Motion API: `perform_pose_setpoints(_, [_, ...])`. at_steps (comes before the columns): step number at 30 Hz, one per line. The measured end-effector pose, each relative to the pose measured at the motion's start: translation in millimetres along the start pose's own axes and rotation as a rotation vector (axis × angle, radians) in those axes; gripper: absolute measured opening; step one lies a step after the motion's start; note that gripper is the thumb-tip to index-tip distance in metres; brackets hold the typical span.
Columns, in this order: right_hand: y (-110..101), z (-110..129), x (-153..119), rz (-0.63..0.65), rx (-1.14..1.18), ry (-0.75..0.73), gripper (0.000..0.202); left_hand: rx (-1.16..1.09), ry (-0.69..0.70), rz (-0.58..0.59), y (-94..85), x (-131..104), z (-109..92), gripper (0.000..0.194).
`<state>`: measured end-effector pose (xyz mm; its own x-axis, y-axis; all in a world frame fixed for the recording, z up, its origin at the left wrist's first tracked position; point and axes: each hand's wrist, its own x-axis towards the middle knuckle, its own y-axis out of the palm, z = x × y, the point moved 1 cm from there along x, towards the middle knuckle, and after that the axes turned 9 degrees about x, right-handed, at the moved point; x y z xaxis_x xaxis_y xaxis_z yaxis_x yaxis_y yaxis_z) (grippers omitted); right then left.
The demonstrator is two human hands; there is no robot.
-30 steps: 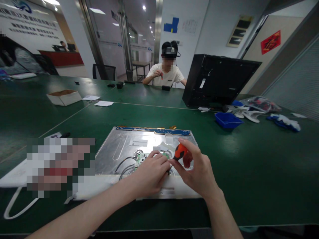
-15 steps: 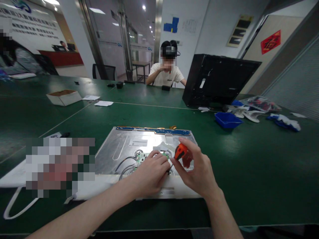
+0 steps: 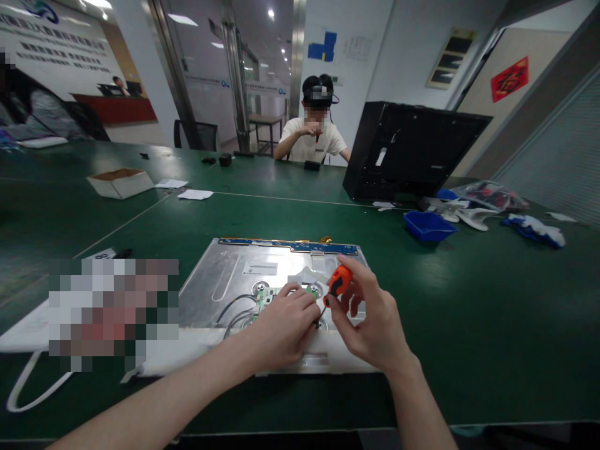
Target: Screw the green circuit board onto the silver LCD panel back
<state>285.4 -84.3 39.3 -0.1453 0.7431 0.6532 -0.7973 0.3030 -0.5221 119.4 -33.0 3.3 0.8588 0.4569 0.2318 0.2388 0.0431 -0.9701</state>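
A silver metal panel point(image 3: 201, 284) lies flat before me, with a blue circuit strip point(image 3: 304, 247) along its far edge and a white sheet over its near part. Near the middle is a green circuit board point(image 3: 265, 294) with dark cables, partly covered by my left hand point(image 3: 291, 322). That hand's fingers are curled over the board, close to the screwdriver's tip; what they hold is hidden. My right hand point(image 3: 370, 312) grips a screwdriver point(image 3: 339, 281) by its orange and black handle, the shaft slanting down to the panel near my left fingertips.
A blue tray point(image 3: 429, 226) and a large black monitor casing point(image 3: 412, 150) stand at the back right, near gloves point(image 3: 534, 230). A white box point(image 3: 120, 184) sits at the back left. Across the table sits a person point(image 3: 314, 134). A blurred patch hides things on the left.
The screwdriver's handle has turned slightly in my right hand, and the right fingers have shifted around it. My left hand has stayed in place.
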Motion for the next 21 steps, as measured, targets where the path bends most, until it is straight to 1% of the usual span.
perform_pose_setpoints(6, [0.7, -3.6, 0.7, -0.023, -0.076, -0.058, 0.057, -0.019, 0.002, 0.011, -1.9, 0.2, -0.3, 0.019])
perform_pose_setpoints(9, [0.1, -3.9, 1.5, -0.031, -0.076, -0.068, 0.053, -0.018, 0.001, 0.002, -0.5, 0.1, 0.1, 0.017])
perform_pose_setpoints(15, [-0.3, -2.4, -0.6, 0.012, -0.003, -0.046, 0.062, -0.005, 0.006, -0.003, 1.9, -0.1, 0.6, 0.018])
perform_pose_setpoints(21, [0.6, -3.1, -0.3, 0.005, 0.020, -0.026, 0.067, -0.007, -0.001, 0.004, 0.5, -0.5, 0.2, 0.017])
